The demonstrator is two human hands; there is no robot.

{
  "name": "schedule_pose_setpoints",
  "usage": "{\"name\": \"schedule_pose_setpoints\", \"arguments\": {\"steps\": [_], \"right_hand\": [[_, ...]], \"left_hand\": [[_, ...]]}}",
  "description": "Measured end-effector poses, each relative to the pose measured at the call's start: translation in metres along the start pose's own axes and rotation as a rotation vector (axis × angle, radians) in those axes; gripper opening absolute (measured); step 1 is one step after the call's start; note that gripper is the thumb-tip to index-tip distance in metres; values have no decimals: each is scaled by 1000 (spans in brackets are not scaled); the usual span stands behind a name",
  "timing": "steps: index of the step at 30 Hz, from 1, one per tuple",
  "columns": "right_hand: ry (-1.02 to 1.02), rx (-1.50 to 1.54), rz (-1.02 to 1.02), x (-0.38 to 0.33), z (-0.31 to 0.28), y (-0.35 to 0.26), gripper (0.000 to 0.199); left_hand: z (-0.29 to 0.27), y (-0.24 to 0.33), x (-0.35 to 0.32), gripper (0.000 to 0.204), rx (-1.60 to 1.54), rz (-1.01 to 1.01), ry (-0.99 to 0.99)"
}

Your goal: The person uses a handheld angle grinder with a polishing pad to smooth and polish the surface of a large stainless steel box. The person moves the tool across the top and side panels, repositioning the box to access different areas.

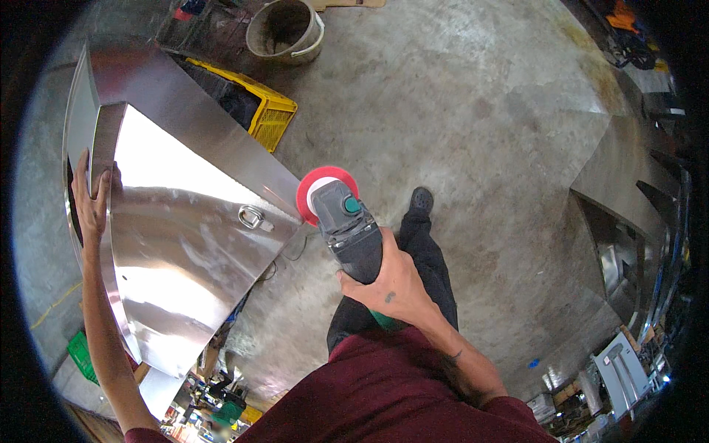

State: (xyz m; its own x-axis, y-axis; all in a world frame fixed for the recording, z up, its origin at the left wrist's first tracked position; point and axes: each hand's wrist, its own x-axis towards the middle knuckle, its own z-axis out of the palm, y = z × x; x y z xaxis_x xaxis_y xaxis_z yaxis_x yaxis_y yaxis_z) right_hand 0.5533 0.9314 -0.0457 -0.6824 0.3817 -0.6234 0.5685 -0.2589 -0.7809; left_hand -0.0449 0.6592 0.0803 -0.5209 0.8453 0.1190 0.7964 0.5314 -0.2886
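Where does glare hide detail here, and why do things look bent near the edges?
Head view: glare washes out patches of the polished sheet-metal piece, hiding its surface there; head view: the fisheye lens bends straight edges toward its black rim; head view: the concrete floor looks paler near the top.

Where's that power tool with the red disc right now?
Near the middle of the head view, the power tool is in the right hand, its red disc by the right corner of the shiny metal piece; contact is unclear.
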Motion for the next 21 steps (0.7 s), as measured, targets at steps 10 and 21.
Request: {"name": "schedule_pose_setpoints", "arguments": {"steps": [10,21], "right_hand": [[21,-12,-36,0,3,2,84],[106,43,-42,11,2,15,78]], "left_hand": [[-6,7,-1,76,-36,-8,-5],[-5,13,3,79,-70,36,24]]}}
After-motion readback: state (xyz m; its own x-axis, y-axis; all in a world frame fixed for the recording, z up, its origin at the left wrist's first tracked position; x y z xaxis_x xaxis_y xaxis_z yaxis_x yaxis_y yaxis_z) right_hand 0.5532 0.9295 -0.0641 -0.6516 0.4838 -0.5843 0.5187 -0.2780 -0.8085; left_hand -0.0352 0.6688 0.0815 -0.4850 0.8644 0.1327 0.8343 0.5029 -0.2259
